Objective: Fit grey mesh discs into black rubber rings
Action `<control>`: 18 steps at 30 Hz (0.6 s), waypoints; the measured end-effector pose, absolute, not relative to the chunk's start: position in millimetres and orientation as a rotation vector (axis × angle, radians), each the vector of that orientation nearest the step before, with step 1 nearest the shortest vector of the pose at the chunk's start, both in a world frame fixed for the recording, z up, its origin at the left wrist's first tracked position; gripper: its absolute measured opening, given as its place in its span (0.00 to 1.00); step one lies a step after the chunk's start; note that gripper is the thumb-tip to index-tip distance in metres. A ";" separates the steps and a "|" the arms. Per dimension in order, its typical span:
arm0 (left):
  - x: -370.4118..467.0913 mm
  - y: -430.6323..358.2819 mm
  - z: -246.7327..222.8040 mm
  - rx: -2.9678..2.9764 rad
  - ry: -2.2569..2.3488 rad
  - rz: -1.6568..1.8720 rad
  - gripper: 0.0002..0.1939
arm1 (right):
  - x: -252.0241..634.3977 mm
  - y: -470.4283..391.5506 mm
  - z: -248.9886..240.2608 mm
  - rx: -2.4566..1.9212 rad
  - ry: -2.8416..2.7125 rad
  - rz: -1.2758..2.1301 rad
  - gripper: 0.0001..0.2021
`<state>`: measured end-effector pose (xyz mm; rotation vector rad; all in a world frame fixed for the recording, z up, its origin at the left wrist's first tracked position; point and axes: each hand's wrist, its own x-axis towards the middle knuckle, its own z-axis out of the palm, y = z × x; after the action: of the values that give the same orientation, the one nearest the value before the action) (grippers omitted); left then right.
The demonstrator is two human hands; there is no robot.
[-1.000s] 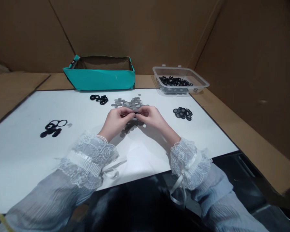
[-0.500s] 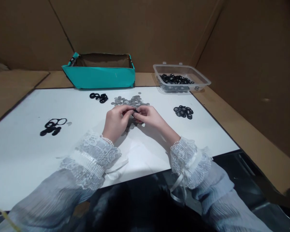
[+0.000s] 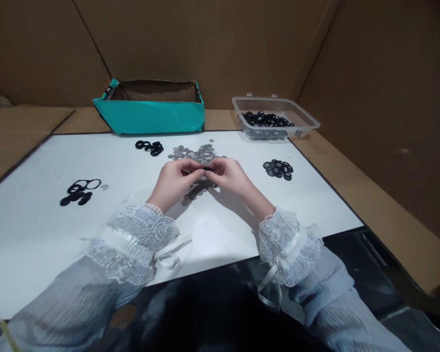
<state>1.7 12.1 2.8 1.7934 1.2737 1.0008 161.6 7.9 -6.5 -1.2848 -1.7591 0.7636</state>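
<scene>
My left hand (image 3: 176,182) and my right hand (image 3: 228,177) meet above the middle of the white board, fingertips together. Pinched between both thumbs and fingers is a small black ring (image 3: 207,168), mostly covered by the fingers. Whether a disc sits inside it cannot be made out. Behind and below the hands lies a loose spread of small grey discs (image 3: 200,154), partly hidden by them. To the right is a cluster of black rings with grey centres (image 3: 277,169). Several plain black rings (image 3: 150,147) lie beyond my left hand.
Larger black rings and black discs (image 3: 76,193) lie at the left of the white board (image 3: 33,239). A turquoise open box (image 3: 154,117) and a clear plastic tub (image 3: 310,122) holding many black rings stand along the back. Cardboard walls (image 3: 212,44) enclose the sides and back.
My left wrist and forearm have shifted slightly left and the hand has flattened. Both thumbs now point toward each other over the black ring. The piles look unchanged.
</scene>
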 end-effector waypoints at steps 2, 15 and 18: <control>1.4 13.3 1.4 1.819 1.281 1.010 0.09 | 162.2 7.4 -6.1 -1.279 -1.736 0.776 0.05; 2.7 9.3 -4.1 2.004 1.288 1.212 0.13 | 151.4 10.6 -8.4 -1.172 -1.413 1.179 0.05; 2.6 9.3 -5.8 1.961 1.261 1.202 0.14 | 151.6 10.9 -7.4 -1.197 -1.408 1.234 0.05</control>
<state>2.6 9.3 -5.8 1.9609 1.2608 1.2020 151.6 10.9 -7.4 -1.1970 -1.4081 1.2340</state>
